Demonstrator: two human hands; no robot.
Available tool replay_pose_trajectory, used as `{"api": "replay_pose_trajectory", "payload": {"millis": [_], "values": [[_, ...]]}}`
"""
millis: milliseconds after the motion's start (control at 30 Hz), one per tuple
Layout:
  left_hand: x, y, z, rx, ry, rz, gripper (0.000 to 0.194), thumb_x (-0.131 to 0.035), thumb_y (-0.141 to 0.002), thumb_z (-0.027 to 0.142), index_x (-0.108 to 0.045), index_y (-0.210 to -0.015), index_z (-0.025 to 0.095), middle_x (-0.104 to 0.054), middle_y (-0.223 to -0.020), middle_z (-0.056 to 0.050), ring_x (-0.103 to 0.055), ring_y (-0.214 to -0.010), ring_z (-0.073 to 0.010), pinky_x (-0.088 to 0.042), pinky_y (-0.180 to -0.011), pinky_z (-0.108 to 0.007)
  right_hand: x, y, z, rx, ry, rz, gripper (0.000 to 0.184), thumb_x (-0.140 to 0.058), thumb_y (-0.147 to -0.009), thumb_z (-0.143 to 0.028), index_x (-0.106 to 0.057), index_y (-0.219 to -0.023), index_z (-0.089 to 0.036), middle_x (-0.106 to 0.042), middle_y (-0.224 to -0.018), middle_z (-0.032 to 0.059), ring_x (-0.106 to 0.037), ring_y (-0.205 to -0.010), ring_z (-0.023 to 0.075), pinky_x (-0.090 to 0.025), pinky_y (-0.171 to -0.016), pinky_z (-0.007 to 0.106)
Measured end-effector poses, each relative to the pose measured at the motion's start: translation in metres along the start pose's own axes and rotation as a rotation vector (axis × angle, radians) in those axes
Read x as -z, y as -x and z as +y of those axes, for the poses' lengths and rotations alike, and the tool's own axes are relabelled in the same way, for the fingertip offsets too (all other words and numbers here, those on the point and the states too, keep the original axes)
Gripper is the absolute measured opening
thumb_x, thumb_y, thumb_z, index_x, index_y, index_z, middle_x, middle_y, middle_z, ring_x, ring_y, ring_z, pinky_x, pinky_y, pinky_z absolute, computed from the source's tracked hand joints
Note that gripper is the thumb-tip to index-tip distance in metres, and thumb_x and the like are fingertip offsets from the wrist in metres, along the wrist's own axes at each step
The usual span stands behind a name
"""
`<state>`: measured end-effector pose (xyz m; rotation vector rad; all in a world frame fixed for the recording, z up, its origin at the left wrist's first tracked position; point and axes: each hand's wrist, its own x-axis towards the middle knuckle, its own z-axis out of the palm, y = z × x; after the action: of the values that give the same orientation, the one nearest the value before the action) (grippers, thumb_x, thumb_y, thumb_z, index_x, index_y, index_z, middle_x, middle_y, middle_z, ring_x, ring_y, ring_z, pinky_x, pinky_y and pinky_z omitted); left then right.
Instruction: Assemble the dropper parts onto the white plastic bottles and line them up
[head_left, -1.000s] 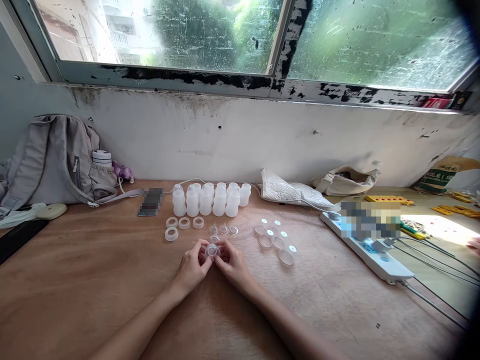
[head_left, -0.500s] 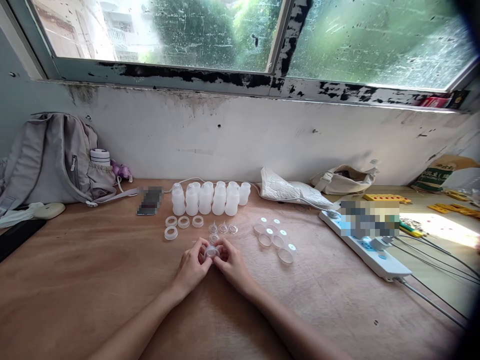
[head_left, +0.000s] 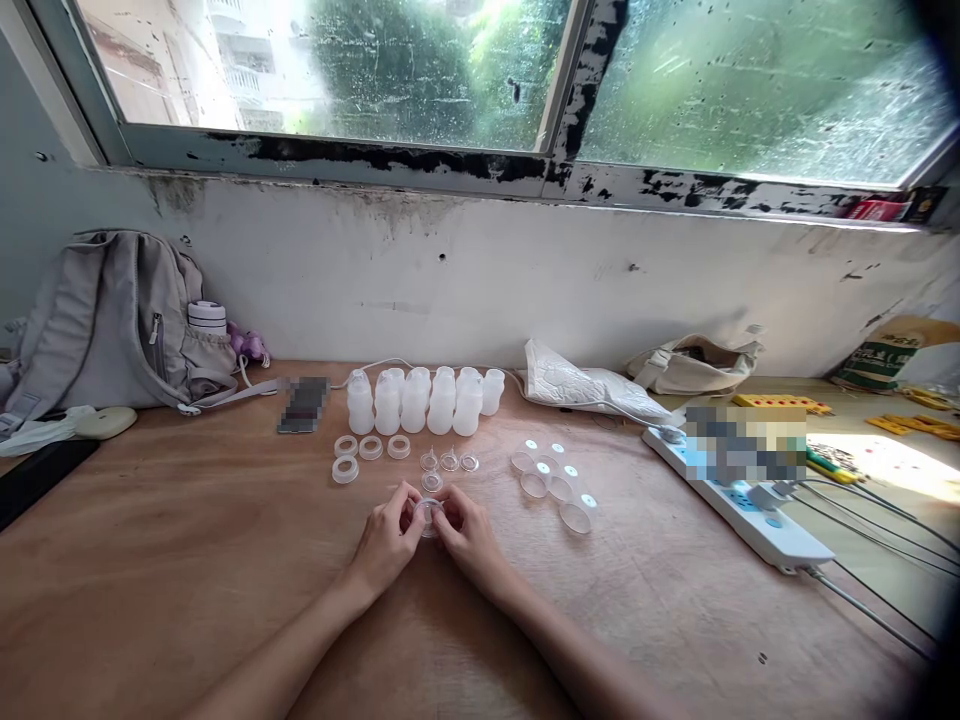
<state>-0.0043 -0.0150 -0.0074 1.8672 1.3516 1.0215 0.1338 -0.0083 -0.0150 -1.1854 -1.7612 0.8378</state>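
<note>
My left hand and my right hand meet at the front middle of the table, both closed. Between their fingertips they pinch a translucent bottle collar ring. It stands tilted, and the fingers hide part of it; whether a nipple sits inside, I cannot make out. Just beyond lie several clear bottle nipples, points up. Several loose collar rings rest to the left. Over to the right are several clear caps, lying on their sides. Behind stand several frosted baby bottles in a cluster.
A long white power strip with plugs and cables lies to the right. Along the wall are a grey backpack, a blurred phone, a white padded bag and a beige pouch. Yellow plastic pieces lie at the far right.
The collar ring in my fingers has tipped from facing up toward standing on its edge. Both hands stay in about the same place; the loose parts have not moved.
</note>
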Motion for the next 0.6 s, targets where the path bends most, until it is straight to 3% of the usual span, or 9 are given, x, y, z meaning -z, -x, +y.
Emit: {"api": "replay_pose_trajectory", "payload": {"millis": [133,333,433,600], "values": [[-0.0018,0.0025,-0.0012,-0.017,-0.085,0.003,0.005,-0.039,-0.079,0.024,-0.042,-0.077,0.021,-0.049,-0.057,0.005,-0.047,-0.051,-0.0105,-0.034,-0.052,-0.02,-0.0009,-0.0002,-0.0006,0.031,0.019,0.028,0.01,-0.046,-0.073,-0.019,-0.045,-0.064,-0.018,-0.043,-0.053,-0.0056,-0.038,-0.046,0.0071,-0.03,-0.046,0.019],[-0.0019,0.0038,0.0,-0.03,-0.133,0.0,0.009,-0.037,-0.08,0.024,-0.044,-0.082,0.021,-0.055,-0.065,0.002,-0.052,-0.056,-0.0115,-0.036,-0.054,-0.02,0.0018,0.0,0.0004,0.009,0.011,0.004,0.008,-0.045,-0.076,-0.024,-0.047,-0.071,-0.019,-0.041,-0.047,-0.0069,-0.037,-0.043,0.0079,-0.029,-0.044,0.02],[-0.0008,0.0031,-0.0008,-0.04,-0.191,-0.018,0.009,-0.038,-0.079,0.026,-0.046,-0.082,0.021,-0.055,-0.063,0.002,-0.052,-0.054,-0.0118,-0.036,-0.053,-0.021,-0.0001,0.0011,0.0034,0.033,0.044,0.02,0.012,-0.047,-0.076,-0.026,-0.044,-0.066,-0.02,-0.04,-0.049,-0.0063,-0.036,-0.044,0.0081,-0.028,-0.044,0.02],[0.0014,0.0007,-0.0068,-0.024,-0.238,-0.016,0.007,-0.045,-0.075,0.024,-0.044,-0.082,0.022,-0.055,-0.062,0.003,-0.053,-0.054,-0.0125,-0.037,-0.054,-0.021,-0.0025,0.0035,0.0023,0.077,0.019,0.023,0.007,-0.047,-0.077,-0.026,-0.049,-0.073,-0.02,-0.048,-0.056,-0.0037,-0.041,-0.046,0.0091,-0.032,-0.046,0.021]]}}
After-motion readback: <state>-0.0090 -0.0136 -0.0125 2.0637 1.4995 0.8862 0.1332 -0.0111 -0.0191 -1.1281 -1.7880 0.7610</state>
